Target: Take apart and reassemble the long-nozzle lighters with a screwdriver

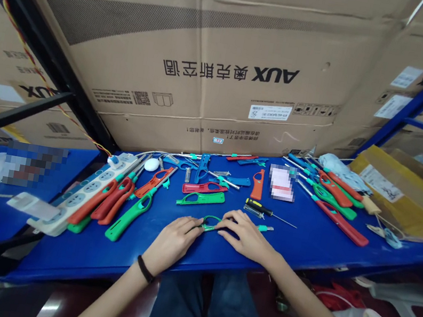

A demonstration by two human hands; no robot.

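Blue tabletop (78, 252) | left: long white power strip (91, 188), white round thing (151, 164) | middle: yellow-black screwdriver (260, 208) | right: red lighter (342, 223)

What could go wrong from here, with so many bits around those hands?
The green looped plastic piece might slip: the left hand and right hand hold it by fingertips. The right hand could bump the yellow-and-black screwdriver lying just beyond it. The left hand could nudge the long green plastic handle shell ahead.
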